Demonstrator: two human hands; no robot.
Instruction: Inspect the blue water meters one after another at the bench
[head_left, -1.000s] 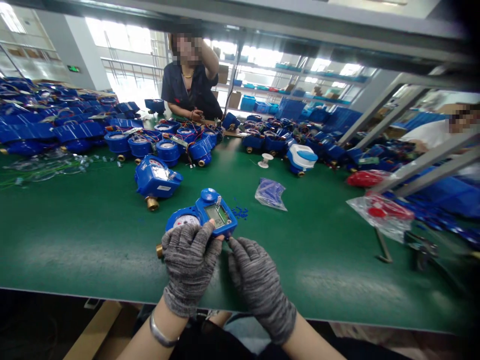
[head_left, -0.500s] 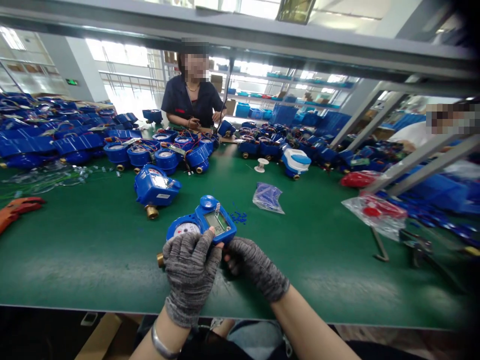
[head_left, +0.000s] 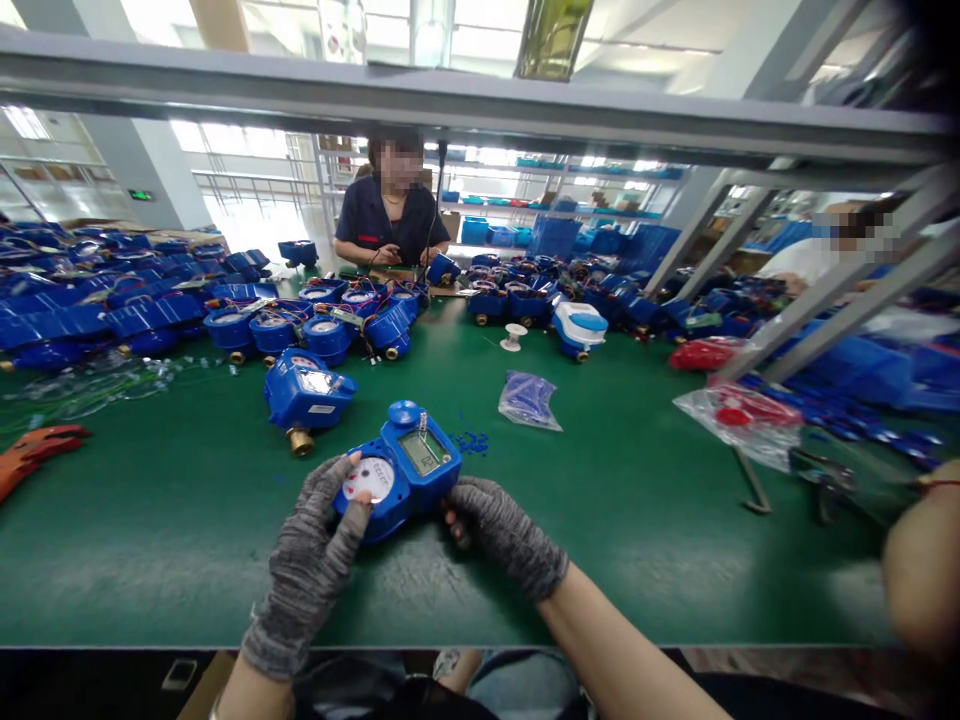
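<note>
A blue water meter [head_left: 409, 505] with a white round dial and a small lit display sits in front of me on the green bench. My left hand [head_left: 311, 550], in a grey fingerless glove, holds its left side, thumb and fingertips on the dial's rim. At the meter's right side is my right hand [head_left: 502, 530], gloved alike, with fingers curled in. What lies within those fingers is hidden. Another blue meter [head_left: 307, 395] with a brass fitting rests behind to the left. Small blue bits [head_left: 472, 442] are scattered just past the meter.
Many blue meters with wires [head_left: 322, 338] crowd the bench's far side and left. Nearby are a purple bag [head_left: 528, 400], a white spool [head_left: 513, 337], an orange glove [head_left: 34, 450] and pliers [head_left: 825, 480]. A co-worker [head_left: 391, 225] sits opposite; another person's arm [head_left: 926, 560] reaches in at right.
My left hand has shifted left, from the display's lower edge to the dial, which now shows fully. Another person's arm has appeared at the right edge.
</note>
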